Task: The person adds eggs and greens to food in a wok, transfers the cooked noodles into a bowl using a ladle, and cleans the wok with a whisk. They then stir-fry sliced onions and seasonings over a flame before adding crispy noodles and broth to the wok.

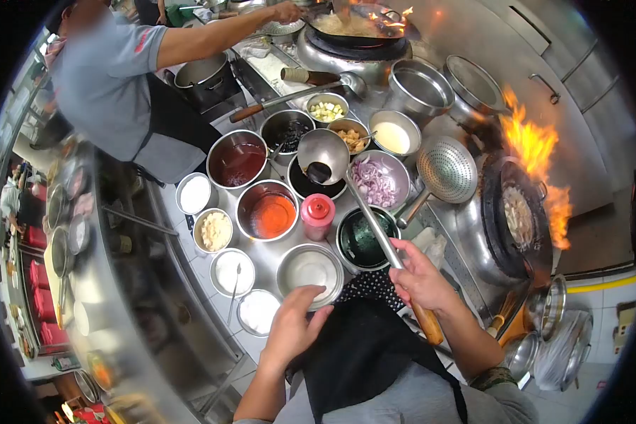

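The right hand (pixel 420 279) is wrapped around the handle of a ladle (pixel 374 223). The left hand (pixel 290 325) is open, with its fingers a bit bent. Its fingertips are at the near edge of a pot (pixel 280 274); I cannot tell if they touch it.

The biggest thing is a person (pixel 116 92) at the far left, with one arm stretched to the right. At the right is a wok (pixel 540 240) with food in it and big orange fire (pixel 533 138) behind it. The ladle is in the middle. It is long and silver, with a round, shiny bowl at the far end and a brown wood end close to the hand. The bowl is over black sauce (pixel 297 184) and has a round black patch inside. Right of it is a strainer (pixel 446 168) full of tiny holes. Smaller still is a red bottle (pixel 318 217), standing up just beyond the near pot.
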Tool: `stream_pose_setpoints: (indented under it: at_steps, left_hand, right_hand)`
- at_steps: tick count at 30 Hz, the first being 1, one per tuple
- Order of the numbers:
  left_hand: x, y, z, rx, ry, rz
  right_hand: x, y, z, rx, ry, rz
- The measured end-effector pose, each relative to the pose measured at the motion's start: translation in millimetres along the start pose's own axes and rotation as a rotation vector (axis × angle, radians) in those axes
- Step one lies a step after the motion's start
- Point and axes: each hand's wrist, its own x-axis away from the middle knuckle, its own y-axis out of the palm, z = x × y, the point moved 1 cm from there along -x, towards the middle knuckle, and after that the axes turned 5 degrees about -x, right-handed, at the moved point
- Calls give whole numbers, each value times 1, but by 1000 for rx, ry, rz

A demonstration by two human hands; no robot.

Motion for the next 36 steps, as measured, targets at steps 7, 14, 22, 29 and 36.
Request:
stream_pose_setpoints:
  at_steps: [7,14,22,29,36]
  left_hand:
    - [-29,-27,-4,-84,51,86]
    - [-131,-60,-50,-161,-38,301]
    - [-240,-54,-123,-423,-29,396]
    - [-286,-44,-163,-496,-156,263]
    - [-338,-31,-251,-551,-264,94]
  right_hand:
    - [13,-5,-1,-269,-13,-32]
    - [13,-15,19,-228,-70,-22]
    - [1,-22,38,-244,-62,-33]
    - [22,-52,54,-986,-132,-303]
    - [130,-139,53,-958,-450,34]
